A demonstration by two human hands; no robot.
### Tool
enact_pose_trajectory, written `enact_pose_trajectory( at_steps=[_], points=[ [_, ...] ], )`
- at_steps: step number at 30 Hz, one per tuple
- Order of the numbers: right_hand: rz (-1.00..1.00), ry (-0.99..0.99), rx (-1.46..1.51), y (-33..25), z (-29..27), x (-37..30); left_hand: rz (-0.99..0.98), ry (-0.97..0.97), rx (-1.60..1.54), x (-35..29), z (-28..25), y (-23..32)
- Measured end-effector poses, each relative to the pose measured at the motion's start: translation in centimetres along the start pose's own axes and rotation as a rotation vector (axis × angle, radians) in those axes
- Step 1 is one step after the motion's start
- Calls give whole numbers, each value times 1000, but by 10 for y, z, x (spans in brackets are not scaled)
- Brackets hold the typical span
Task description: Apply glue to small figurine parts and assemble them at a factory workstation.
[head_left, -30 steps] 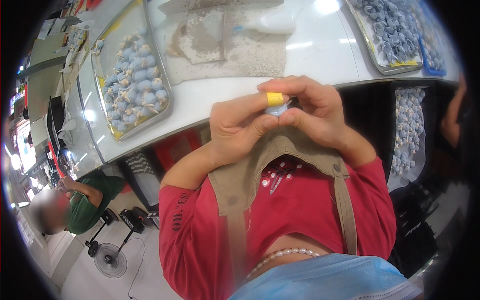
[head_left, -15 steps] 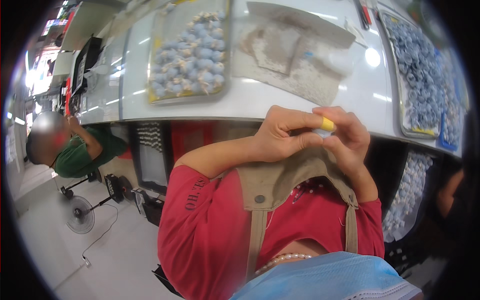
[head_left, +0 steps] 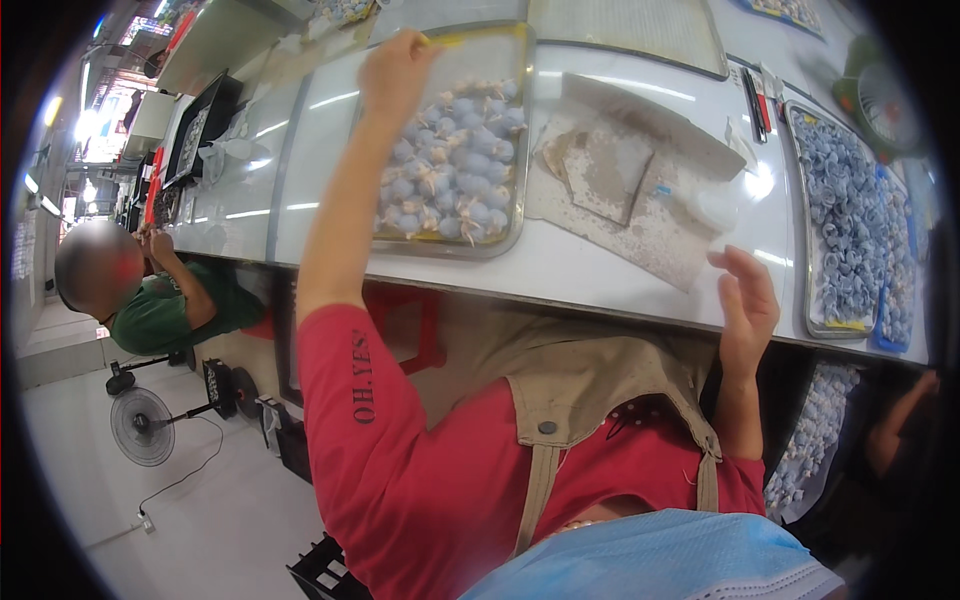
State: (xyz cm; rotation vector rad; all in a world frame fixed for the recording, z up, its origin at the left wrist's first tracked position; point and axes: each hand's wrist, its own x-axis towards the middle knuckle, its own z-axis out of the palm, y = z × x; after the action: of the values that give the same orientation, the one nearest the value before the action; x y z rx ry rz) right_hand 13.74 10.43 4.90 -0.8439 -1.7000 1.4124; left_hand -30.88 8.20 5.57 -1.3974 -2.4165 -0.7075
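Note:
My left hand point(head_left: 393, 78) is stretched out over the far left corner of a shallow tray point(head_left: 517, 190). Its fingers are drawn together and slightly blurred; what they hold, if anything, is hidden. Grey-blue balls with cream-coloured bits attached point(head_left: 465, 150) lie heaped in this tray, nearest to that hand. Over the table's near edge, to the right, my right hand point(head_left: 750, 305) is raised with thumb and fingers apart and nothing visible in it. A stained grey board point(head_left: 640, 240) lies on the white table between the tray and my right hand.
At the right stands another tray point(head_left: 845, 225) full of grey-blue cup-like pieces, with a blue tray point(head_left: 893, 330) beside it. A green fan point(head_left: 882, 100) stands behind them. A person in a green shirt point(head_left: 170, 310) sits at the left, near a floor fan point(head_left: 142, 425).
My hands have parted from a small pale piece held between them. The left has reached far left over the ball tray; the right has lowered slightly and opened. The view has shifted left.

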Motion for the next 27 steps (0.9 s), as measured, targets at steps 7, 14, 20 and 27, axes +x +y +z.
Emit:
enact_pose_trajectory(
  at_steps=[7, 14, 20, 27],
  points=[
    [32, 139, -243, 1, -5, 24, 106, -119, 477, 55, 77, -121],
    [-213, 123, -671, 16, -18, 73, -447, -191, -876, 39, 28, -84],
    [-52, 22, -838, 48, -37, 63, -697, -514, -1792, -98, -29, 116],
    [-45, 4, -732, 51, -25, 43, -799, -925, -1815, -213, -5, 206]
  ],
)
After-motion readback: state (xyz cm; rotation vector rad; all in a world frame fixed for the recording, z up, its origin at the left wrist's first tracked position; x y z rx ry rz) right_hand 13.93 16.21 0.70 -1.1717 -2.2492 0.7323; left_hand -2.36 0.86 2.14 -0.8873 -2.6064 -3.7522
